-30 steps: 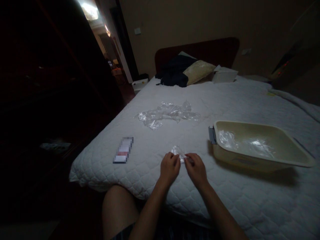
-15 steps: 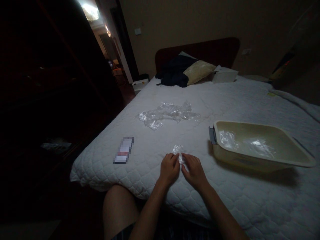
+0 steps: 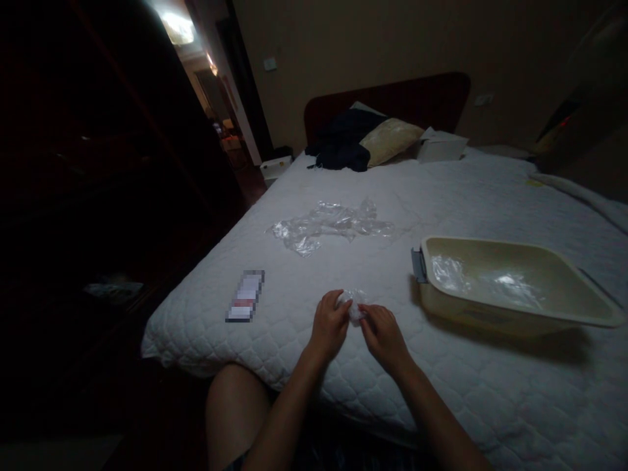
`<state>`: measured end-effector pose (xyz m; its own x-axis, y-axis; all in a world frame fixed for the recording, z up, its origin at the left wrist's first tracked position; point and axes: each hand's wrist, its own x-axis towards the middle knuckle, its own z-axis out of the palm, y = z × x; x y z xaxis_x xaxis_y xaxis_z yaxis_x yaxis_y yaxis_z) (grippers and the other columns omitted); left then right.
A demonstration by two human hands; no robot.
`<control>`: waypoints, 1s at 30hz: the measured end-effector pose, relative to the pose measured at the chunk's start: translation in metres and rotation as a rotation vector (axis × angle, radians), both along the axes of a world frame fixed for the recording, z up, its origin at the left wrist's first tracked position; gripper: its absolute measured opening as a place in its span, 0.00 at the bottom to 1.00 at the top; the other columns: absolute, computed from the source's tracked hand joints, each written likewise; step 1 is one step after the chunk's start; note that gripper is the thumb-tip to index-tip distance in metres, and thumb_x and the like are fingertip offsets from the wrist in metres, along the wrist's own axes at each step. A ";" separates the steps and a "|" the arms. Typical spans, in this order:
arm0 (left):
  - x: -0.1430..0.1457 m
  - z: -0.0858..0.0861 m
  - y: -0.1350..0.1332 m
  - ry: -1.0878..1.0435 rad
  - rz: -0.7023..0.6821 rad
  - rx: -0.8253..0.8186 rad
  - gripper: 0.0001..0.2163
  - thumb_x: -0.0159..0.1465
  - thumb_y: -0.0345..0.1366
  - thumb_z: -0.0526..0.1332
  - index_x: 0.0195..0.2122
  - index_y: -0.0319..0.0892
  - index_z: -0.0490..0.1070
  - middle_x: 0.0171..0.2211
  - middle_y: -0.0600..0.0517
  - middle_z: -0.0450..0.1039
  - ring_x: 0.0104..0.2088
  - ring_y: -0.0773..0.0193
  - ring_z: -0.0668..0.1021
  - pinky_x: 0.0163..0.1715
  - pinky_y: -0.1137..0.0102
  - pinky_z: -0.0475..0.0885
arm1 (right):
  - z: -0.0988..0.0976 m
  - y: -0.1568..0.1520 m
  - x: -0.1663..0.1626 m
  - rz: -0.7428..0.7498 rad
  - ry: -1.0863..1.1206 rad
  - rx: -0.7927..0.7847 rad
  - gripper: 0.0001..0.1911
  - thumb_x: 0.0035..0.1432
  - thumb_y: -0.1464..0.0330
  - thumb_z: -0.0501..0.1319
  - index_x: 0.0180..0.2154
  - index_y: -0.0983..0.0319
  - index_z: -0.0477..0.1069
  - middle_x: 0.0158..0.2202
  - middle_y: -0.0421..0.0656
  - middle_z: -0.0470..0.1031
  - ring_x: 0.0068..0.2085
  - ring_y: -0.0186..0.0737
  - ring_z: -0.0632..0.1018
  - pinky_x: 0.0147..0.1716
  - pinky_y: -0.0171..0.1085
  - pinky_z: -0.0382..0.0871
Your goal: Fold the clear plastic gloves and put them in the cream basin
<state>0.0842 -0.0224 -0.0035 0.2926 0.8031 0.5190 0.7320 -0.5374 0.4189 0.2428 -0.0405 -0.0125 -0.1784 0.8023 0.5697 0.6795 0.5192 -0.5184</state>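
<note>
A small crumpled piece of clear plastic (image 3: 355,306), probably a bag, is between my hands just above the bed's front part. My left hand (image 3: 330,323) has its fingers closed around the left side of it. With thumb and fingertips, my right hand (image 3: 385,332) pinches its right edge. Farther back, more thin clear plastic bags (image 3: 333,226) lie spread and wrinkled on the white quilted bedcover (image 3: 294,288). To the right stands a pale yellow plastic tub (image 3: 490,317) with grey handles, holding some clear plastic pieces (image 3: 513,288).
A phone (image 3: 246,296) with a blurred screen lies left of my hands. Dark clothing (image 3: 343,137), a beige pillow (image 3: 392,140) and a white box (image 3: 442,146) sit by the headboard (image 3: 441,98). The bed's left edge drops to a dark floor.
My left hand has shifted its fingers up around the plastic, and the right has changed its pinch. The plastic looks more bunched. The tub, phone and spread bags stay put.
</note>
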 end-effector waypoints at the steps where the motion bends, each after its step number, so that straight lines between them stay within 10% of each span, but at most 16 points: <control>1: -0.001 -0.001 0.001 0.002 -0.009 0.004 0.17 0.55 0.26 0.57 0.45 0.46 0.67 0.52 0.46 0.61 0.53 0.55 0.62 0.48 0.54 0.63 | 0.000 -0.001 0.000 0.010 0.012 0.003 0.15 0.55 0.70 0.52 0.45 0.60 0.65 0.40 0.47 0.73 0.42 0.43 0.72 0.44 0.46 0.64; 8: 0.003 0.000 0.001 -0.338 -0.063 -0.112 0.07 0.56 0.29 0.57 0.34 0.43 0.72 0.44 0.47 0.70 0.51 0.59 0.66 0.50 0.58 0.63 | 0.005 0.001 0.004 -0.140 0.390 -0.126 0.23 0.49 0.63 0.61 0.48 0.60 0.62 0.47 0.48 0.68 0.47 0.45 0.69 0.46 0.47 0.65; 15: 0.008 0.011 0.003 -0.881 -0.070 -0.708 0.10 0.54 0.41 0.60 0.25 0.38 0.70 0.22 0.53 0.67 0.26 0.68 0.70 0.28 0.72 0.66 | 0.004 0.004 0.008 0.006 0.800 -0.390 0.23 0.47 0.60 0.62 0.46 0.59 0.62 0.46 0.50 0.69 0.44 0.45 0.73 0.44 0.48 0.68; 30: 0.013 0.000 -0.002 -1.102 -0.171 -0.942 0.13 0.49 0.42 0.65 0.29 0.38 0.72 0.27 0.52 0.68 0.30 0.68 0.69 0.31 0.74 0.64 | 0.006 0.006 0.006 -0.041 0.987 -0.520 0.30 0.43 0.59 0.65 0.48 0.60 0.61 0.39 0.44 0.72 0.37 0.39 0.74 0.38 0.40 0.69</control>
<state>0.0974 -0.0240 -0.0035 0.2277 0.9623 -0.1489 -0.2289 0.2016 0.9524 0.2492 -0.0346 -0.0068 0.1989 0.9792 0.0404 -0.1385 0.0689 -0.9880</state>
